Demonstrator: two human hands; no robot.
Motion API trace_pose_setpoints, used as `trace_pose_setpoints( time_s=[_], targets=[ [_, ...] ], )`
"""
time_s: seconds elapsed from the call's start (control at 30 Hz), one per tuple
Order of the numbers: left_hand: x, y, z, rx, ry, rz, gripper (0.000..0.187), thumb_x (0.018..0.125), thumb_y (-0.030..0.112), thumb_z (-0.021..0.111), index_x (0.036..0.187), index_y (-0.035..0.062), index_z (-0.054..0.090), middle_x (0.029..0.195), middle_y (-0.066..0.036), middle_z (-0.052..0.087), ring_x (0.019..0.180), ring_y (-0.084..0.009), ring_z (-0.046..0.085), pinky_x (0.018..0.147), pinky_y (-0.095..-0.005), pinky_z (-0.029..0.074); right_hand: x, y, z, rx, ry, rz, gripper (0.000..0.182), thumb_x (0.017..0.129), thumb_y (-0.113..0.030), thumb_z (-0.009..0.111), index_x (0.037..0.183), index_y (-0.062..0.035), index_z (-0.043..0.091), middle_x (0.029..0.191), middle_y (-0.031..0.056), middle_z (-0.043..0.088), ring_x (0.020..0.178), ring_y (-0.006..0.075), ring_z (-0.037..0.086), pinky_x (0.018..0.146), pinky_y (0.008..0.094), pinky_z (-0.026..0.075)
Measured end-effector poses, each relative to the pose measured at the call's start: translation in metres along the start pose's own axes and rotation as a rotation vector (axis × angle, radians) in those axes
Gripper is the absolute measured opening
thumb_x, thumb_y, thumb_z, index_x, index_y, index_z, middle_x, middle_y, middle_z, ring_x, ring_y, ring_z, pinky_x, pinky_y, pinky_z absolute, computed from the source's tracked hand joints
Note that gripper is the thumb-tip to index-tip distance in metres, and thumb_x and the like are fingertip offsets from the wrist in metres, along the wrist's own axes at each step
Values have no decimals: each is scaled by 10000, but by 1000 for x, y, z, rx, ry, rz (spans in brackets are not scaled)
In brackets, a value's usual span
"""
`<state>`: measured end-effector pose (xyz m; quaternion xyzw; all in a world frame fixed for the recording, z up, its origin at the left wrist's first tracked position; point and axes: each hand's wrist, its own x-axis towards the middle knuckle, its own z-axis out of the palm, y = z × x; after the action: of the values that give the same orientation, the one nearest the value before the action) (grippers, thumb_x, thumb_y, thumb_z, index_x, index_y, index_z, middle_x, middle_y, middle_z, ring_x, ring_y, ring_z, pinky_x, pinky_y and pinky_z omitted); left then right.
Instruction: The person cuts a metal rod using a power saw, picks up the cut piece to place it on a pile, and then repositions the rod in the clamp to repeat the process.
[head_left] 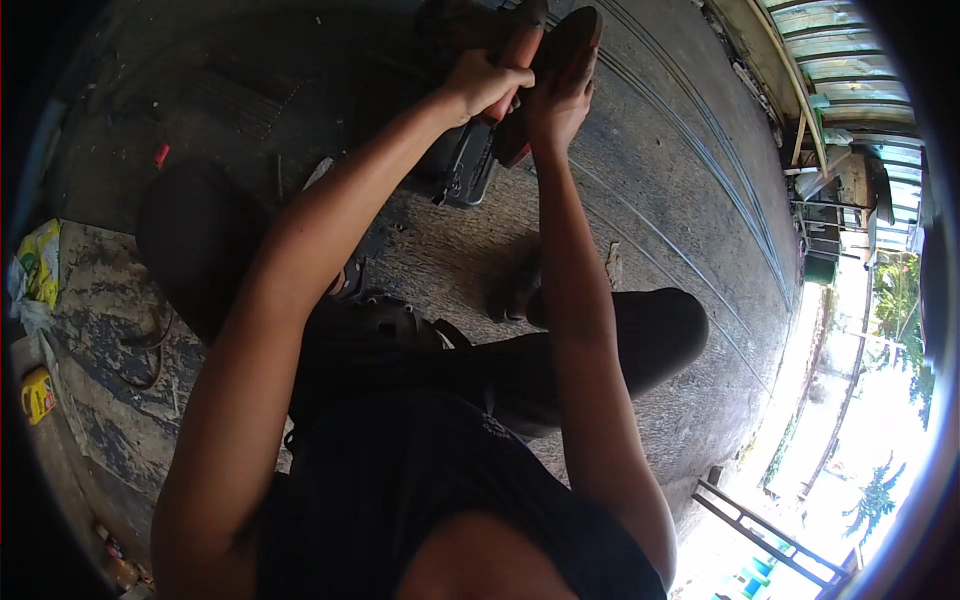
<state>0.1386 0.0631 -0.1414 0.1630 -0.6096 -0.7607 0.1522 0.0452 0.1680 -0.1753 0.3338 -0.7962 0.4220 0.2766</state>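
At the top of the view, my left hand is closed round an orange-brown, bar-shaped piece with a dark tip. Just to its right, my right hand grips a reddish-brown flat piece with a rounded upper end. The two pieces are close together; whether they touch is hard to tell. Below my left hand stands a black boxy object, partly covered by the hands and too dark to name. The lower end of the flat piece lies behind my right hand.
Long thin metal rods run along the concrete floor on the right. My bent legs frame the work. On the left are a worn mat, a yellow container and a yellow-green bag. A small red object lies beyond.
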Motion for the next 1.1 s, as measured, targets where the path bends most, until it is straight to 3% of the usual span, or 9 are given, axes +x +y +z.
trace_pose_setpoints(
  time_s=[0.3,0.37,0.5,0.57,0.7,0.97,1.1],
  targets=[
    [-8,-7,-1,-16,-1,13,214,764,182,723,840,-5,652,639,-79,622,512,-143,602,481,-278,481,-7,-1,-2,43,-23,47,687,880,-94,531,1492,-69,221,1280,319,482,1114,499,502,883,522,469],
    [-6,-9,-3,-6,-18,19,218,765,187,722,844,-5,653,640,-79,623,511,-142,602,479,-278,481,-8,0,1,-5,20,-48,688,880,-92,531,1493,-74,218,1282,317,482,1101,500,511,887,516,468],
    [-3,-14,-4,17,-20,16,233,766,201,722,859,-3,661,641,-77,625,508,-142,599,475,-276,479,-11,4,2,12,2,31,680,885,-92,529,1490,-61,221,1284,313,484,1102,498,510,890,510,466],
    [-3,-14,-4,15,-20,19,239,765,204,724,866,-4,663,642,-78,626,506,-143,597,473,-277,478,-9,2,3,-28,33,-77,672,885,-89,530,1483,-41,228,1281,318,484,1112,497,505,892,507,464],
    [-6,-12,-4,23,-21,14,247,763,206,728,875,-5,666,646,-77,624,499,-144,589,473,-278,477,-11,1,1,31,14,-2,667,884,-83,531,1477,-21,232,1277,329,480,1119,496,504,893,506,465],
    [-3,-17,-5,20,-22,-2,254,772,207,722,889,-11,663,681,-79,635,540,-146,600,481,-282,480,-12,0,0,70,11,43,714,875,-73,539,1503,-111,203,1284,333,470,1093,515,519,902,509,465],
    [-1,-19,-8,69,-36,3,253,779,196,713,909,-16,667,708,-72,643,575,-141,608,492,-281,482,-15,1,0,56,6,47,724,871,-62,533,1506,-102,188,1292,337,458,1093,516,520,900,514,467]
  ],
)
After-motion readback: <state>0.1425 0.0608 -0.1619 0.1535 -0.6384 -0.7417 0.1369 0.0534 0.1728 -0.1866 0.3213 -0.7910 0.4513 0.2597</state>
